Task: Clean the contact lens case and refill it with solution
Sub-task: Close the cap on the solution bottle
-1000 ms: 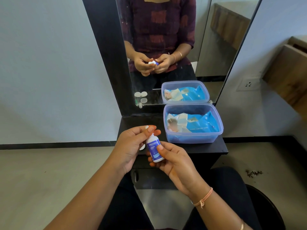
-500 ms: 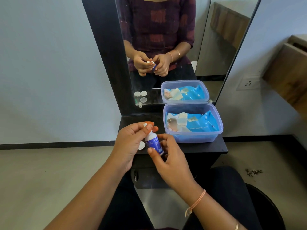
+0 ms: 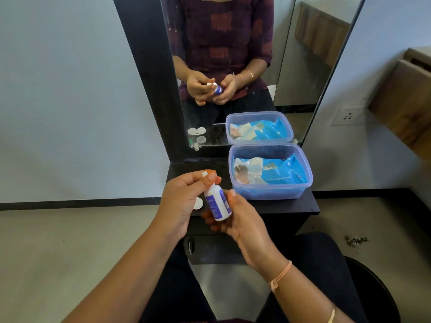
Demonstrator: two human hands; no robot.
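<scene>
Your right hand (image 3: 242, 220) cradles the small white plastic solution bottle with the blue label (image 3: 218, 202), its fingers (image 3: 211, 221) curled under and around the lower body, clamped on it. The bottle tilts, its top leaning toward your left hand (image 3: 184, 201). That hand's fingertips (image 3: 211, 176) are pinched together on the white cap (image 3: 205, 174) at the bottle's top.

Just below your left fingertips, between your left palm and the bottle, a white round piece (image 3: 198, 203) lies on the black table (image 3: 307, 205); most of it is hidden by your hand, so you cannot tell whether it is part of the contact lens case or a lid. In the mirror (image 3: 298, 66) beyond your fingers, the reflection shows small clear round pieces on the table.

To the right of your fingers, well beyond the bottle, a translucent blue plastic tub (image 3: 270, 193) sits on the table against the mirror, holding a blue packet of wet wipes (image 3: 282, 172).
</scene>
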